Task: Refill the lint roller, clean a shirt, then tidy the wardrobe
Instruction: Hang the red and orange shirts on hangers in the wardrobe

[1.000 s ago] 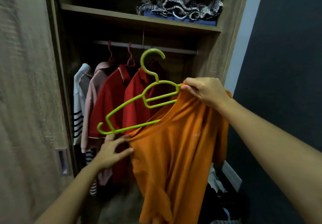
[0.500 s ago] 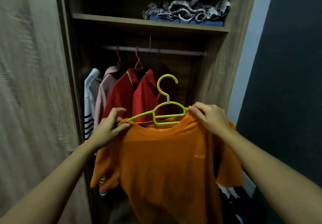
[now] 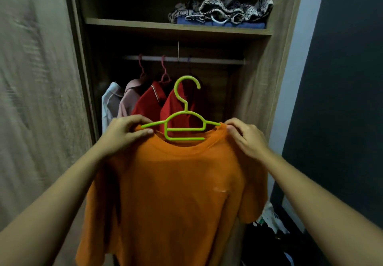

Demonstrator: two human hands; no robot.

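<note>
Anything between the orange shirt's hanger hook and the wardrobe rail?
Nothing visible blocks it. The green hanger hook sits below the rail, in front of the red shirts. The rail's right stretch is bare; both hands hold the orange shirt at the shoulders.

Orange shirt (image 3: 176, 193): soft matt cloth, showing a fine knit with a ribbed collar.
Green hanger (image 3: 182, 125): smooth plastic, looking slightly glossy.
Wardrobe (image 3: 259, 91): matt wood-grain board, showing streaky brown lines.
Rail (image 3: 207, 60): smooth pale bar, material unclear.
Red shirts (image 3: 153, 104): matt cloth, hanging in soft folds.
Patterned bundle (image 3: 223, 10): crumpled printed cloth lying on the shelf.
</note>
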